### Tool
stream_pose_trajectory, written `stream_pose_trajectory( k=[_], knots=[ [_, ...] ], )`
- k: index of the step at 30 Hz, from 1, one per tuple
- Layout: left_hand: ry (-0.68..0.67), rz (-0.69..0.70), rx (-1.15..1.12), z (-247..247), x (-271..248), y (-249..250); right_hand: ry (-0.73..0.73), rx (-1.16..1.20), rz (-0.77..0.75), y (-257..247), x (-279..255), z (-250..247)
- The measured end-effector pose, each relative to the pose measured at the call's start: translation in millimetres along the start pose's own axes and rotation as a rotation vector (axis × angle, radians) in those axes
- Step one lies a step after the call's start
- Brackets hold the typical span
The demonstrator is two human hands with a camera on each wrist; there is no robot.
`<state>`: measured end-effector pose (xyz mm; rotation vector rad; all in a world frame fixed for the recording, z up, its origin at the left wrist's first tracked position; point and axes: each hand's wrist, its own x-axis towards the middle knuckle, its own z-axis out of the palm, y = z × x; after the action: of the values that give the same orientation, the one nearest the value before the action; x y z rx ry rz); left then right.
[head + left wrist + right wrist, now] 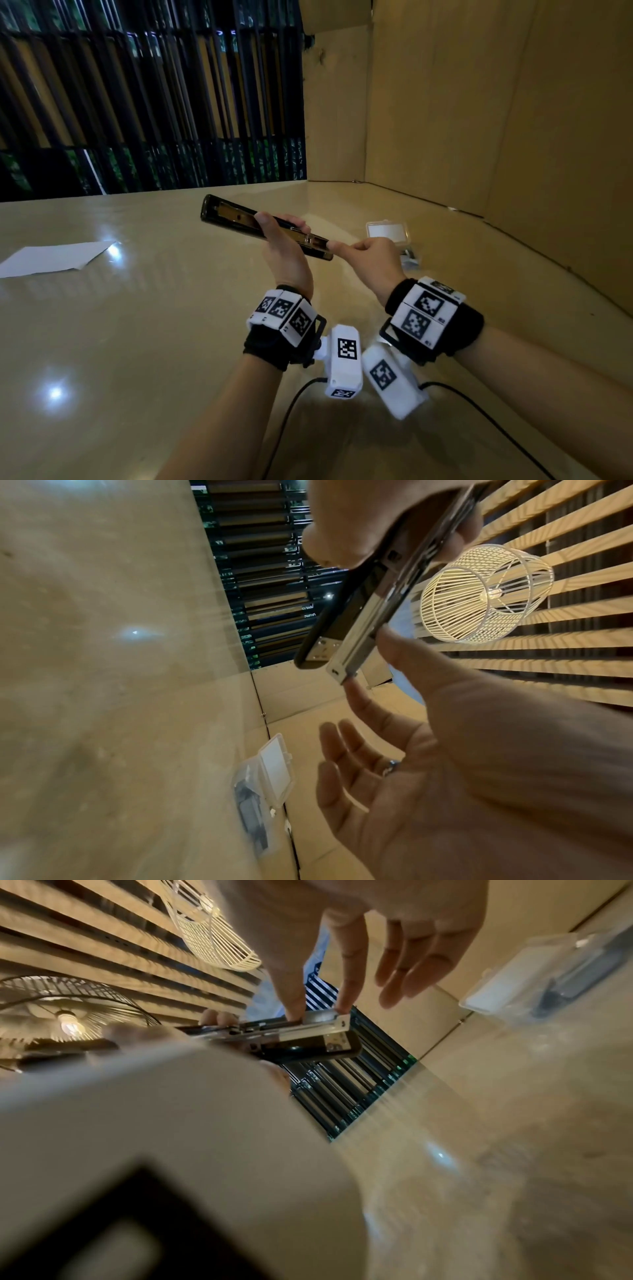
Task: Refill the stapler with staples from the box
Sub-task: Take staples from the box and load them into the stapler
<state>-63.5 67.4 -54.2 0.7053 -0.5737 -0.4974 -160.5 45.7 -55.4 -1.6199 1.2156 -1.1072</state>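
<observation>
The stapler is held up above the table, opened out flat, gripped around its middle by the left hand with fingers and thumb wrapped round the body. The metal staple channel is seen lying along the black base in the left wrist view. The right hand is placed at the near end of the channel: thumb and index fingertip are pressed on the top of the metal rail, the other fingers are spread loosely and nothing is carried in them. Whether a strip of staples is already seated under those two fingertips cannot be told; the rail is blurred there. The staple box, clear plastic with its lid flipped open, is left on the table just beyond the right hand, near the cardboard wall. A sheet of paper is lying well apart on the left. Likely step: staples being pressed or slid into the channel. Risks, as judged: the strip could be set crooked and jammed if pushed at an angle; a fingertip could be pinched if the spring pusher is released or the top is snapped shut early; the stapler could be twisted in the left grip, since it is unsupported in the air; loose staples could be dropped on the table.
</observation>
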Motion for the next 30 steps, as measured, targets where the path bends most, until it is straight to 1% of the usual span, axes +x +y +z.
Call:
stream_pose_trajectory(
  k=[2, 6, 9, 12, 14, 18, 25, 28, 30],
  knots=[
    [-0.011, 0.047, 0.031, -1.2, -0.8, -1.6, -0.012, 0.023, 0.038, 0.8, -0.5, 0.6],
    [-0.036, 0.091, 0.060, -2.2, -1.3, -3.0, -0.018, 0.029, 0.062, 2.1, 0.0, 1.6],
    [-0.099, 0.156, 0.109, -0.9, -5.9, -1.9, -0.016, 0.026, 0.048, 0.4, 1.9, 2.7],
    [-0.193, 0.225, 0.143, -0.7, -11.5, -0.9, -0.032, 0.016, 0.028, -1.3, 2.1, 5.3],
    [-0.219, 0.234, 0.158, -1.6, -12.3, -1.1, -0.068, 0.029, 0.026, -3.9, 1.2, 6.5],
    [-0.206, 0.239, 0.164, -5.0, -7.6, -4.9, -0.142, 0.111, 0.090, -6.5, 1.2, 6.4],
    [-0.210, 0.258, 0.189, -6.4, -8.4, -6.0, -0.168, 0.182, 0.137, -4.6, -0.5, 9.3],
    [-0.209, 0.251, 0.191, -4.8, -10.2, -3.6, -0.178, 0.213, 0.133, -2.2, -1.7, 10.7],
    [-0.189, 0.261, 0.178, -4.4, -10.2, -0.8, -0.173, 0.272, 0.129, 0.0, -2.0, 8.7]
  ],
)
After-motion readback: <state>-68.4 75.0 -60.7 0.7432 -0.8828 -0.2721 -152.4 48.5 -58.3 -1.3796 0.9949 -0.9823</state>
